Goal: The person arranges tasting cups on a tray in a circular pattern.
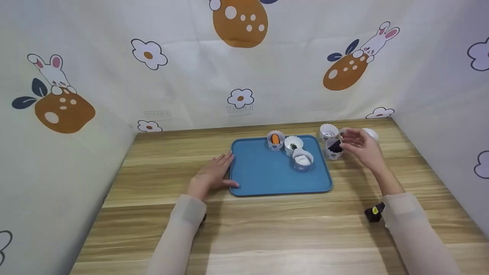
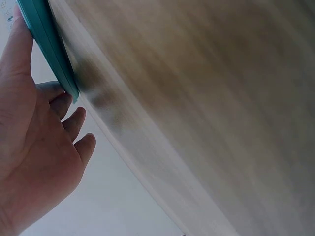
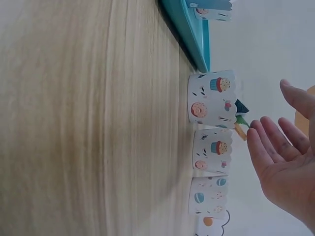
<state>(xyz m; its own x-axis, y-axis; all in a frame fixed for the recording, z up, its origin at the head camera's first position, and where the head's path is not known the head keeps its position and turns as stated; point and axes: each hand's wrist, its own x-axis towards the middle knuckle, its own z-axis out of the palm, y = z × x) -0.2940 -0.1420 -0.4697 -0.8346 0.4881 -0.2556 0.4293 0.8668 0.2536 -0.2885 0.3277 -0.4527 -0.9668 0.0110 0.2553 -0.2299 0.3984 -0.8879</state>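
Observation:
My left hand (image 1: 214,173) rests along the left edge of a blue tray (image 1: 263,183), fingers at its side and thumb at the near corner. From the left wrist, the tray's rim (image 2: 47,49) runs between thumb and fingertips. Over on the right, my right hand (image 1: 361,145) hovers above paper cups, thumb apart from fingers. Below it stands a paper cup (image 1: 333,154) with a dark piece inside. In the right wrist view, fingertips are close to a small orange-brown piece (image 3: 240,131) sticking up behind the front printed cup (image 3: 211,98); nothing shows between thumb and fingers.
The tray carries three paper cups: one with an orange piece (image 1: 276,139), one with a green bit (image 1: 293,146), one with white pieces (image 1: 302,160). Beyond its right edge stand another cup (image 1: 328,132) and a white cup (image 1: 371,133). A printed cloth (image 1: 191,76) hangs behind the wooden table (image 1: 267,229).

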